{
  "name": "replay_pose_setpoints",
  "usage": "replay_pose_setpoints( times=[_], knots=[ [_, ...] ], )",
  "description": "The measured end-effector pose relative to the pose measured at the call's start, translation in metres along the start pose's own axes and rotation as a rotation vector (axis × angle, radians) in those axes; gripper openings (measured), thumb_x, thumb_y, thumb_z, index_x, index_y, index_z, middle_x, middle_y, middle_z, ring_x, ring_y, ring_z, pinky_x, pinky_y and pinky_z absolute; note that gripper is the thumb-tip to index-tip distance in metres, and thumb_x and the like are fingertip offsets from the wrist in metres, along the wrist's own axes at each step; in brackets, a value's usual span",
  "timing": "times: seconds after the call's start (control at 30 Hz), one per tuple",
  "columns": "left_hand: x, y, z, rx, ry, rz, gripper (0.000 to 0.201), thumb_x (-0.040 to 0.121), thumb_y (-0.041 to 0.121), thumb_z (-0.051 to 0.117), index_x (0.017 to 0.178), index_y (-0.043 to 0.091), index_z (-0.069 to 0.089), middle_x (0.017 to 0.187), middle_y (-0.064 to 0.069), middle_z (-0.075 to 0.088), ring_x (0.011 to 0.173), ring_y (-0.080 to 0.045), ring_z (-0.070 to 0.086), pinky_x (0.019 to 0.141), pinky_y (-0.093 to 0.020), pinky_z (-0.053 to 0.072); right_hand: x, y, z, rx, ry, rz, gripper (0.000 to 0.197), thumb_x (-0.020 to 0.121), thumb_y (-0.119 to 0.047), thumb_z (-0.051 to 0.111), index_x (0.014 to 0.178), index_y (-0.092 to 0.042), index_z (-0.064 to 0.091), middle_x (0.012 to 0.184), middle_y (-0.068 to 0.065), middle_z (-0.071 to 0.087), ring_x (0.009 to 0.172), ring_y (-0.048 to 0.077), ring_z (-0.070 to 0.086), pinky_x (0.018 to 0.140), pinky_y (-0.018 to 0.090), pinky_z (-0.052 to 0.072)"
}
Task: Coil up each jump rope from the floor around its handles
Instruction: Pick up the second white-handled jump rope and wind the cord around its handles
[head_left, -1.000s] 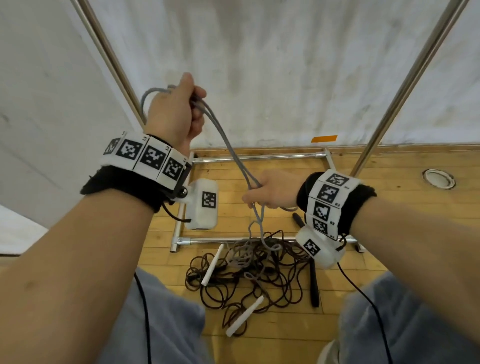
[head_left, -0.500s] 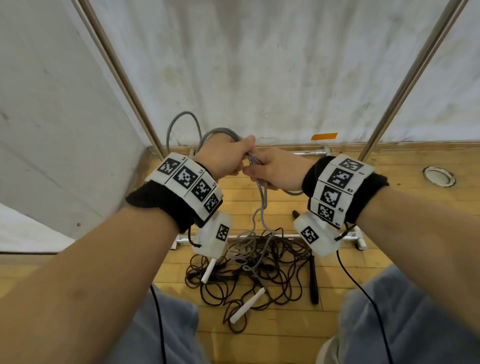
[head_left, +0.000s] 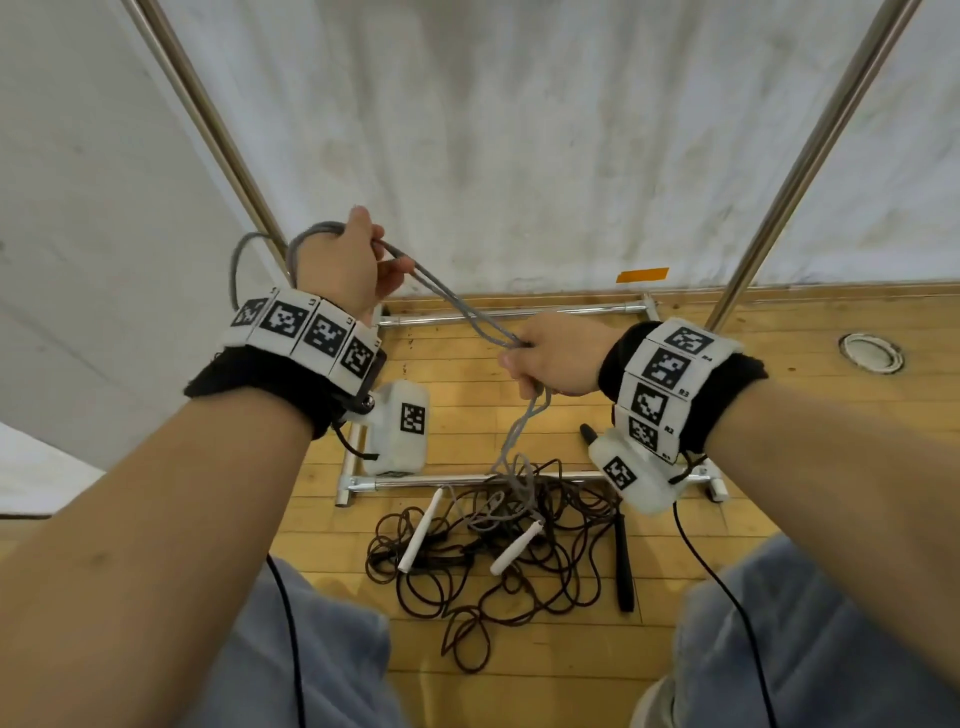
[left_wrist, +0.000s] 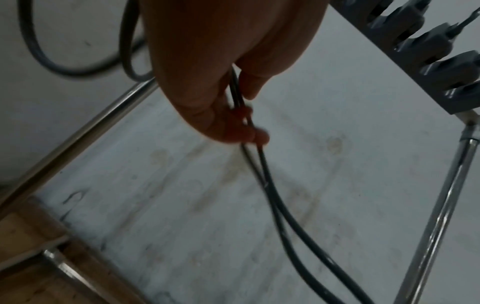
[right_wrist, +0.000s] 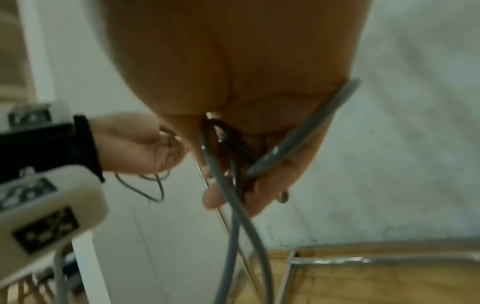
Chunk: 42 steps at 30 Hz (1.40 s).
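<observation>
Above wooden floor (head_left: 727, 374), both hands' fingers (head_left: 511, 358) pinch smooth grey cord (head_left: 457, 296) — looped, doubled.

Two jump ropes are in view: one grey rope (head_left: 452, 296) and one dark brown rope (head_left: 519, 582). Two strands of the grey rope run between two hands, the left hand (head_left: 340, 265) and the right hand (head_left: 558, 356). Two white handles (head_left: 418, 530) lie on the floor, and one black handle (head_left: 623, 561) beside them; a second black handle (head_left: 588, 431) may be poking out near the right wrist, though it is mostly hidden. Two slanting metal poles (head_left: 810, 161) rise, and two metal floor bars (head_left: 498, 313) cross the wood.
</observation>
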<state>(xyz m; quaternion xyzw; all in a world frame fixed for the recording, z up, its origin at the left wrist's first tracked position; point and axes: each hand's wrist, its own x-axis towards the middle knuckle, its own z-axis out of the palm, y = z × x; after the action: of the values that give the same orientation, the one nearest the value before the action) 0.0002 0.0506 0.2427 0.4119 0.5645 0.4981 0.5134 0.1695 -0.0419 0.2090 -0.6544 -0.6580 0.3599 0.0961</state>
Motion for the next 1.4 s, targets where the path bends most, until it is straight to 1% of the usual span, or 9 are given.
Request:
replay_pose_setpoints(
  times=[0.17,0.3,0.4,0.57,0.8,0.97,1.13,1.3,1.4],
  knots=[
    [-0.03,-0.031,0.016,0.354,-0.383,-0.265,0.054,0.082,0.061,0.061,0.103,0.011,0.056,0.08,-0.004,0.058,0.055,-0.014,0.054,0.044,-0.022,0.042,-0.003,-0.006,-0.008,0.176,0.226,-0.028,0.034,0.099,-0.024,0.041,0.069,-0.015,0.055,0.064,-0.001,0.062,0.057,0.011,0.056,0.058,0.023,0.044],
    [-0.035,-0.042,0.029,0.237,-0.212,-0.184,0.074,0.077,0.05,0.072,0.128,0.007,0.04,0.1,-0.006,0.056,0.073,-0.018,0.064,0.05,-0.025,0.049,-0.003,-0.011,-0.007,0.193,0.404,-0.015,0.035,0.098,-0.024,0.04,0.079,-0.003,0.061,0.078,0.015,0.066,0.07,0.03,0.062,0.069,0.038,0.051],
    [-0.032,-0.037,0.026,0.344,-0.249,-0.123,0.05,0.081,0.055,0.066,0.102,0.011,0.057,0.082,0.0,0.058,0.061,-0.013,0.057,0.048,-0.025,0.045,-0.003,-0.012,-0.007,0.192,0.45,-0.002,0.038,0.098,-0.023,0.038,0.086,0.005,0.062,0.087,0.023,0.067,0.08,0.037,0.062,0.076,0.044,0.051],
    [-0.043,-0.04,0.027,0.375,-0.574,-0.211,0.039,0.091,0.051,0.055,0.073,0.016,0.058,0.055,0.006,0.046,0.045,-0.01,0.038,0.043,-0.022,0.03,-0.009,-0.019,0.002,0.165,0.334,-0.116,0.031,0.096,-0.018,0.04,0.067,-0.02,0.049,0.072,0.007,0.058,0.07,0.029,0.059,0.069,0.043,0.05],
    [-0.046,-0.044,0.032,0.416,-0.413,0.096,0.028,0.09,0.018,0.059,0.065,0.007,0.058,0.055,-0.004,0.05,0.057,-0.021,0.048,0.059,-0.032,0.039,-0.012,-0.023,0.004,-0.681,0.416,-0.126,0.019,0.094,-0.027,0.042,0.095,-0.016,0.057,0.094,0.006,0.06,0.084,0.027,0.057,0.067,0.032,0.038],
    [-0.04,-0.041,0.032,0.442,-0.283,0.249,0.032,0.091,0.024,0.058,0.072,-0.001,0.066,0.071,-0.019,0.063,0.066,-0.022,0.053,0.065,-0.035,0.045,-0.008,-0.023,0.001,-0.321,0.401,-0.049,0.022,0.092,-0.018,0.044,0.075,-0.009,0.055,0.069,0.005,0.054,0.072,0.028,0.052,0.054,0.028,0.033],
    [-0.03,-0.034,0.029,0.161,-0.167,0.161,0.028,0.098,0.019,0.049,0.073,0.01,0.056,0.075,-0.014,0.067,0.06,-0.019,0.07,0.057,-0.032,0.058,-0.011,-0.013,-0.004,-0.145,0.722,-0.242,0.028,0.09,-0.003,0.046,0.102,-0.005,0.071,0.1,0.014,0.07,0.097,0.031,0.062,0.087,0.038,0.047],
    [-0.013,-0.025,0.021,0.043,-0.011,0.123,0.032,0.1,0.018,0.047,0.07,0.008,0.053,0.067,-0.007,0.061,0.055,-0.02,0.069,0.057,-0.034,0.059,-0.006,-0.008,-0.008,0.517,0.843,-0.255,0.018,0.087,-0.011,0.059,0.097,-0.018,0.072,0.075,-0.012,0.07,0.063,0.004,0.066,0.068,0.015,0.052],
    [-0.007,-0.02,0.015,-0.019,0.023,0.096,0.03,0.099,0.016,0.048,0.071,0.006,0.054,0.068,-0.01,0.062,0.048,-0.015,0.066,0.049,-0.026,0.054,-0.001,0.007,-0.013,0.095,0.648,-0.067,0.02,0.089,-0.027,0.057,0.076,-0.018,0.069,0.06,-0.007,0.063,0.06,0.017,0.061,0.057,0.028,0.048]
  ],
)
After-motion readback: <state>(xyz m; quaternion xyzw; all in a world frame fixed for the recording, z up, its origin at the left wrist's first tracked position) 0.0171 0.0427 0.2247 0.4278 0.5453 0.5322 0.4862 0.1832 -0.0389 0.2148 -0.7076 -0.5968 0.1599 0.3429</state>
